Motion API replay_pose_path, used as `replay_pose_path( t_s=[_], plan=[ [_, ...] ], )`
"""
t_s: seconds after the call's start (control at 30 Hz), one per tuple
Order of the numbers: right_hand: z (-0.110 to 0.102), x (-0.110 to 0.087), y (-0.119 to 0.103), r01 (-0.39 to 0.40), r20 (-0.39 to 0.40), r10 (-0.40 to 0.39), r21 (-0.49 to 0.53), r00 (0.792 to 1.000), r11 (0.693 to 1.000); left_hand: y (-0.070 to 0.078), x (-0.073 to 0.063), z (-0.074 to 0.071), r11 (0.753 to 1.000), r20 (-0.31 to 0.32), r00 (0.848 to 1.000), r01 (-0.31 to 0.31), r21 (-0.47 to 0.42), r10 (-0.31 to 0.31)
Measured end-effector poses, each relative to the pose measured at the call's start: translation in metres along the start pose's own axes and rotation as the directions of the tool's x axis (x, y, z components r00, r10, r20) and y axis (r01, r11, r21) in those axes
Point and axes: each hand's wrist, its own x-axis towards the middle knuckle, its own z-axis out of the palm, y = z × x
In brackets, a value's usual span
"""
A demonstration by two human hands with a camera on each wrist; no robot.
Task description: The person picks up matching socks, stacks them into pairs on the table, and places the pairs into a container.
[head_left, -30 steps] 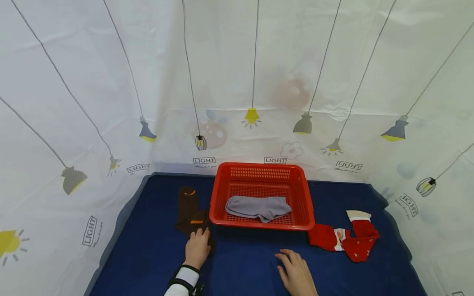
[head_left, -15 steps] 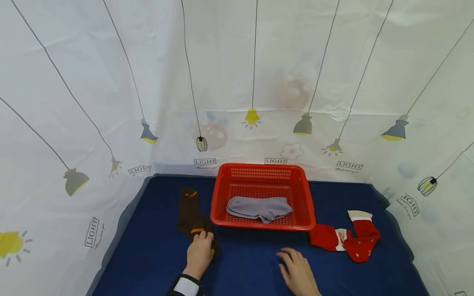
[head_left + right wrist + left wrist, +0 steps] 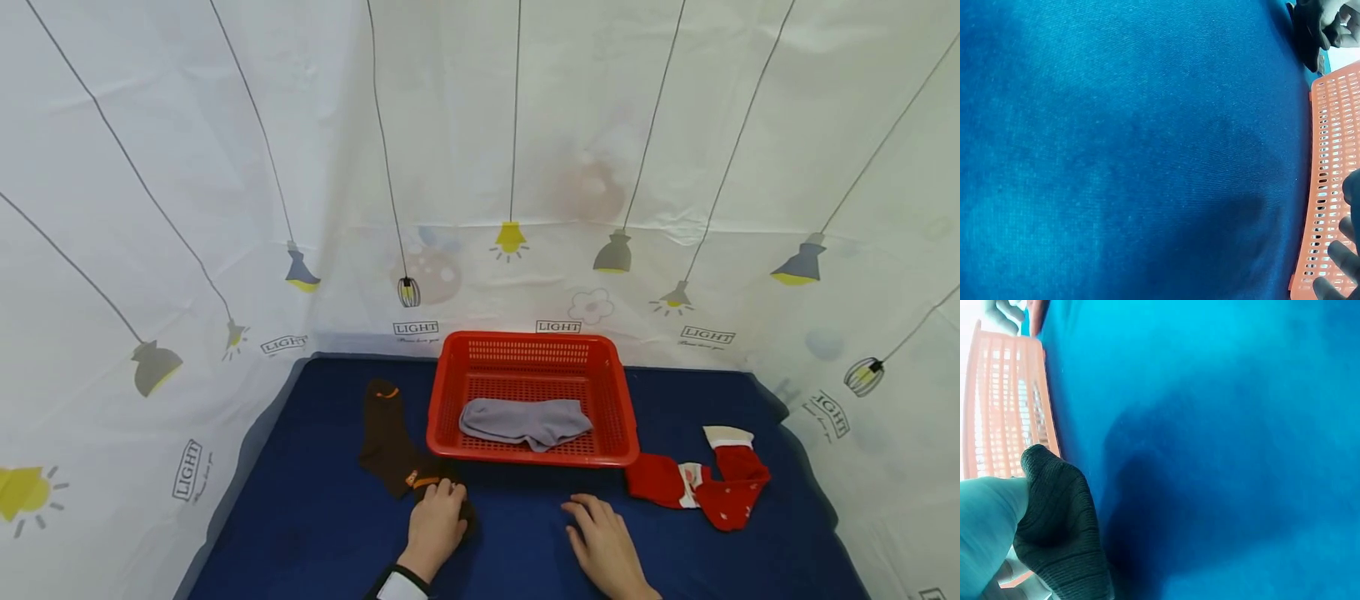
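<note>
My left hand [image 3: 437, 527] pinches a dark brown sock [image 3: 467, 510] between thumb and fingers, just in front of the basket's left corner. The left wrist view shows the sock's ribbed fabric [image 3: 1063, 531] bunched beside the thumb. Behind it on the cloth lies another brown sock [image 3: 384, 429] with an orange mark, overlapped by the held one in the head view. My right hand [image 3: 606, 543] hovers with loosely bent fingers over the blue cloth, holding nothing, to the left of the red socks [image 3: 731, 500].
A red plastic basket [image 3: 435, 392] stands at the back middle, with grey socks [image 3: 521, 419] lying flat inside. The dark blue cloth [image 3: 300, 517] covers the table. Behind and at both sides hangs a white curtain [image 3: 465, 125] printed with lamps.
My left hand has taken hold of a brown sock and drawn it right and toward me, so the brown socks lie more spread out. My right hand has barely moved.
</note>
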Motion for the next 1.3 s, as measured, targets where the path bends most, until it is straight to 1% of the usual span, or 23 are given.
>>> replay_pose_path(
  t_s=[0.13, 0.3, 0.4, 0.6, 0.73, 0.93, 1.0, 1.17, 1.3],
  plan=[
    [0.000, -0.001, 0.001, -0.007, 0.011, 0.007, 0.004, 1.000, 1.000, 0.010, 0.003, 0.002, 1.000, 0.034, 0.999, -0.025, -0.006, 0.026],
    [-0.001, -0.002, 0.002, -0.006, 0.013, 0.006, -0.001, 1.000, 1.000, 0.022, 0.008, 0.003, 0.999, 0.113, 0.993, -0.043, -0.020, 0.045],
    [-0.001, -0.002, 0.004, 0.002, 0.000, -0.002, -0.010, 1.000, 1.000, 0.031, 0.011, 0.003, 0.998, 0.133, 0.989, -0.063, -0.020, 0.065],
    [-0.002, -0.001, 0.005, 0.008, -0.014, -0.008, -0.015, 1.000, 1.000, 0.046, 0.015, 0.005, 0.993, 0.120, 0.985, -0.119, -0.020, 0.121],
    [-0.002, -0.002, 0.006, 0.004, -0.008, -0.004, -0.016, 1.000, 1.000, 0.057, 0.018, 0.008, 0.989, 0.093, 0.985, -0.147, -0.023, 0.149],
    [-0.001, -0.004, 0.008, 0.002, -0.018, -0.002, -0.020, 1.000, 1.000, 0.073, 0.026, 0.012, 0.981, 0.078, 0.978, -0.194, -0.007, 0.194],
    [-0.001, -0.005, 0.008, 0.004, -0.024, -0.004, -0.016, 1.000, 1.000, 0.078, 0.027, 0.013, 0.977, 0.064, 0.975, -0.215, 0.005, 0.214],
    [-0.003, -0.006, 0.010, -0.003, -0.024, 0.002, -0.007, 1.000, 1.000, 0.088, 0.032, 0.021, 0.967, 0.031, 0.967, -0.254, 0.021, 0.253],
    [-0.003, -0.008, 0.011, -0.019, -0.004, 0.019, -0.008, 1.000, 1.000, 0.094, 0.035, 0.028, 0.965, 0.019, 0.965, -0.263, 0.018, 0.263]
  ],
)
